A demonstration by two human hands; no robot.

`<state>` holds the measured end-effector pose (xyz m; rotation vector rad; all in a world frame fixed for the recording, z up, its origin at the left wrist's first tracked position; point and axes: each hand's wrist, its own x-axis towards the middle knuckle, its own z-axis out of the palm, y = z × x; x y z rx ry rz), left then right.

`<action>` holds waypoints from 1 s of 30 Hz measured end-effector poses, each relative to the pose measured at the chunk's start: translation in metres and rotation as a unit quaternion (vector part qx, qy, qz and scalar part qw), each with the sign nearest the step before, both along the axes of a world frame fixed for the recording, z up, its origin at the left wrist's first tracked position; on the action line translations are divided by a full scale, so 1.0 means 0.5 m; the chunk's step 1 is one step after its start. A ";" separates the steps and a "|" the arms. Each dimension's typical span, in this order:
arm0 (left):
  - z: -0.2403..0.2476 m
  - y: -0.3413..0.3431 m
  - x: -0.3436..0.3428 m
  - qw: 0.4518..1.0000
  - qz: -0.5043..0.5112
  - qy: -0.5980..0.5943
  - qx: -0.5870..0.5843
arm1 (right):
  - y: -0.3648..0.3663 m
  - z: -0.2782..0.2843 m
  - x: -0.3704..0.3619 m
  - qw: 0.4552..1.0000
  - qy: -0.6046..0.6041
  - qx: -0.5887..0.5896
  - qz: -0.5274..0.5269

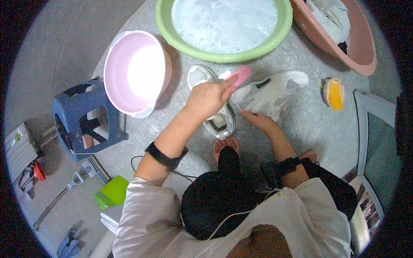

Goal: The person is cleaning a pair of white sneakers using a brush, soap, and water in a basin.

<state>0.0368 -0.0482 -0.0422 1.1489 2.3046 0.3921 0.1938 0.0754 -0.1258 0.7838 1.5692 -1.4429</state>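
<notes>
A pink-handled brush (241, 75) is gripped in my left hand (207, 98), my fingers closed round its handle. Its working end is partly hidden, close to the toe of a white sneaker (275, 92). My right hand (259, 121) holds that sneaker along its near side, some fingers hidden against it. The sneaker lies tilted on its side. A second white sneaker (223, 124) stands on the floor under my left hand and wrist, which cover its middle.
Ahead is a green basin (232, 56) of foamy water. A pink basin (109, 73) stands left, beside a blue stool (71, 112). At right are a salmon-pink tub (365, 56) with white cloth (331, 21) and a small container (329, 94) with something yellow-orange. A mop (77, 178) lies left.
</notes>
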 end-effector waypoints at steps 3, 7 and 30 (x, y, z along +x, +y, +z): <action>-0.005 -0.025 0.042 0.999 0.003 -0.032 0.004 | -0.021 -0.060 0.055 0.962 0.058 0.068 -0.258; -0.009 -0.029 0.087 0.996 -0.015 -0.029 0.080 | -0.012 -0.053 0.028 0.844 0.229 0.154 -0.461; -0.056 0.062 0.132 0.979 -0.004 -0.203 0.008 | 0.016 0.055 -0.041 0.796 0.177 0.104 -0.569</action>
